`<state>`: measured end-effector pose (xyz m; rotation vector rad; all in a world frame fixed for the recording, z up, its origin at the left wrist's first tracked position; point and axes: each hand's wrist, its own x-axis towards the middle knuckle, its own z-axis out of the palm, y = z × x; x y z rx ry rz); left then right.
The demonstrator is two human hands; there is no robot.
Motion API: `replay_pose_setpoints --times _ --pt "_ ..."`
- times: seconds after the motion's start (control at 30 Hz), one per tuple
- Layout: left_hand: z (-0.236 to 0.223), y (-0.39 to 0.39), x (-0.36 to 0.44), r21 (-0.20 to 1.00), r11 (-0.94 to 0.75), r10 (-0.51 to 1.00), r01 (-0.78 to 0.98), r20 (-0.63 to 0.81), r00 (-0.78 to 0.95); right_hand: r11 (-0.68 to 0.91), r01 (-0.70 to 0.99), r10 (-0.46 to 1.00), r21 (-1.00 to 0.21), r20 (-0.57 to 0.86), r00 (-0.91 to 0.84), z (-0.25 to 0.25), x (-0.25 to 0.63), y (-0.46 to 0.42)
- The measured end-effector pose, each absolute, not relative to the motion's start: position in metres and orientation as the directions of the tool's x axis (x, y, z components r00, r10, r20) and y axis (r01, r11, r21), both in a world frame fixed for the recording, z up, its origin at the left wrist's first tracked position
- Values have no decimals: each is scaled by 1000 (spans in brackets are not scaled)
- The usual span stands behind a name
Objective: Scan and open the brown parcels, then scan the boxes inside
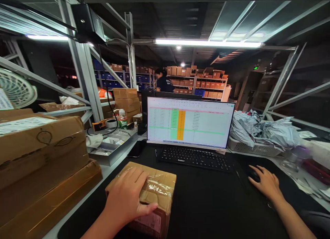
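Observation:
My left hand (127, 194) lies over the top of a taped cardboard box (162, 191), its fingers across the lid and its thumb along the near edge. Clear tape shines on the box, and a white label shows on its near side. At the right, my right hand (266, 184) is curled over a black computer mouse (254, 176) on a dark mat. Between and beyond the hands are a black keyboard (193, 157) and a monitor (190, 122). The screen shows a spreadsheet with green and orange columns.
Large cardboard boxes (43, 156) are stacked at the left edge. A grey tray (113, 148) of small items and a phone (136, 148) lie behind the taped box. Grey plastic mailers (263, 129) fill a basket at the right. A person (165, 81) stands near the far shelves.

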<state>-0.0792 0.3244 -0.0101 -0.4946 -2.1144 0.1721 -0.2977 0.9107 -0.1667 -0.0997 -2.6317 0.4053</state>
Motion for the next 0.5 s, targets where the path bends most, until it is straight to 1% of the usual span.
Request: replay_pose_setpoints --times 0.07,0.1,0.17,0.2,0.3,0.4,0.5 --pt "-20 320 -78 -332 902 425 275 794 -436 967 65 148 -246 333 -931 -145 -284 890" --pt "-27 318 -76 -343 900 429 268 801 -418 966 98 162 -241 264 -951 -135 -278 879" --pt "-43 314 -73 -356 900 432 252 809 -399 950 150 198 -273 156 -968 -124 -270 859" --pt "-51 312 -71 -355 903 426 243 815 -393 941 169 215 -295 129 -968 -122 -267 850" --pt "-67 310 -66 -300 920 379 252 843 -381 913 203 238 -355 57 -970 -122 -263 829" --pt "-69 311 -61 -244 921 344 303 874 -343 893 220 226 -393 -29 -974 -121 -260 819" --pt "-67 313 -58 -244 906 348 347 896 -278 880 245 210 -407 -129 -969 -116 -257 820"
